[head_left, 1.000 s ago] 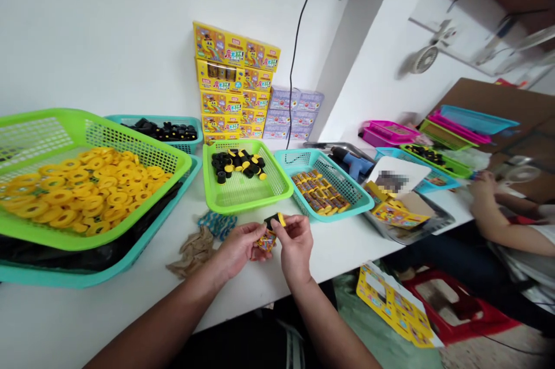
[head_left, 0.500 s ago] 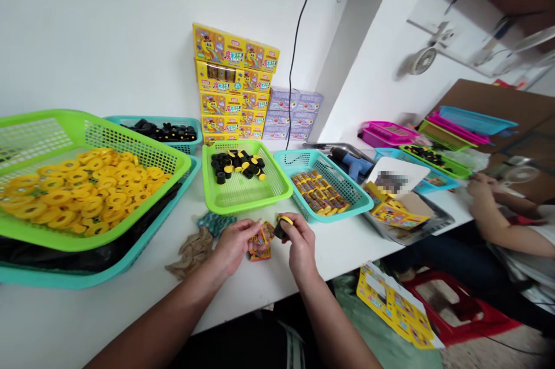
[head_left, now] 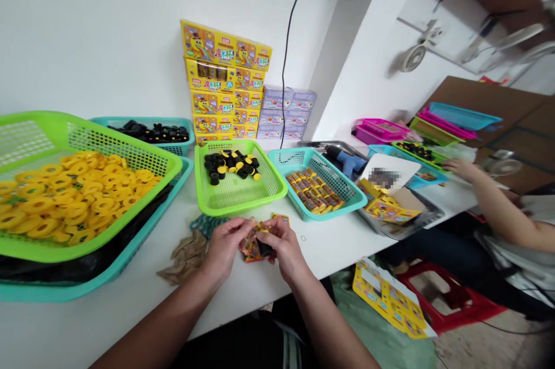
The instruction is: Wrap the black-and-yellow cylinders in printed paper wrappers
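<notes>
Two small things sit between the hands I watch through the head camera: a dark piece (head_left: 265,249) and a printed sheet (head_left: 250,244), just above the white table (head_left: 318,242) or resting on it; I cannot tell which. For me the relation that matters is side by side: the dark piece lies under the thumb of the right hand (head_left: 284,243), and the sheet spreads from it toward the left hand (head_left: 223,246). So the right is nearer the piece, the left nearer the sheet. I have the right thumb and fingers clamped around the dark piece, and the left thumb and forefinger pinched together at the sheet's edge.

I can't read the piece's long axis, because the right thumb crosses it and the fingers cover its ends. Nor can I tell whether the sheet touches its side, or how many layers the left pinch takes in. Past the right fingers a yellow printed corner (head_left: 281,218) shows, the rest hidden. The beige cloth (head_left: 184,256) beside the left wrist partly covers the blue cloth (head_left: 203,223). At far right a co-worker's arm (head_left: 494,189) is blurred, and the body is cut off by the frame.
</notes>
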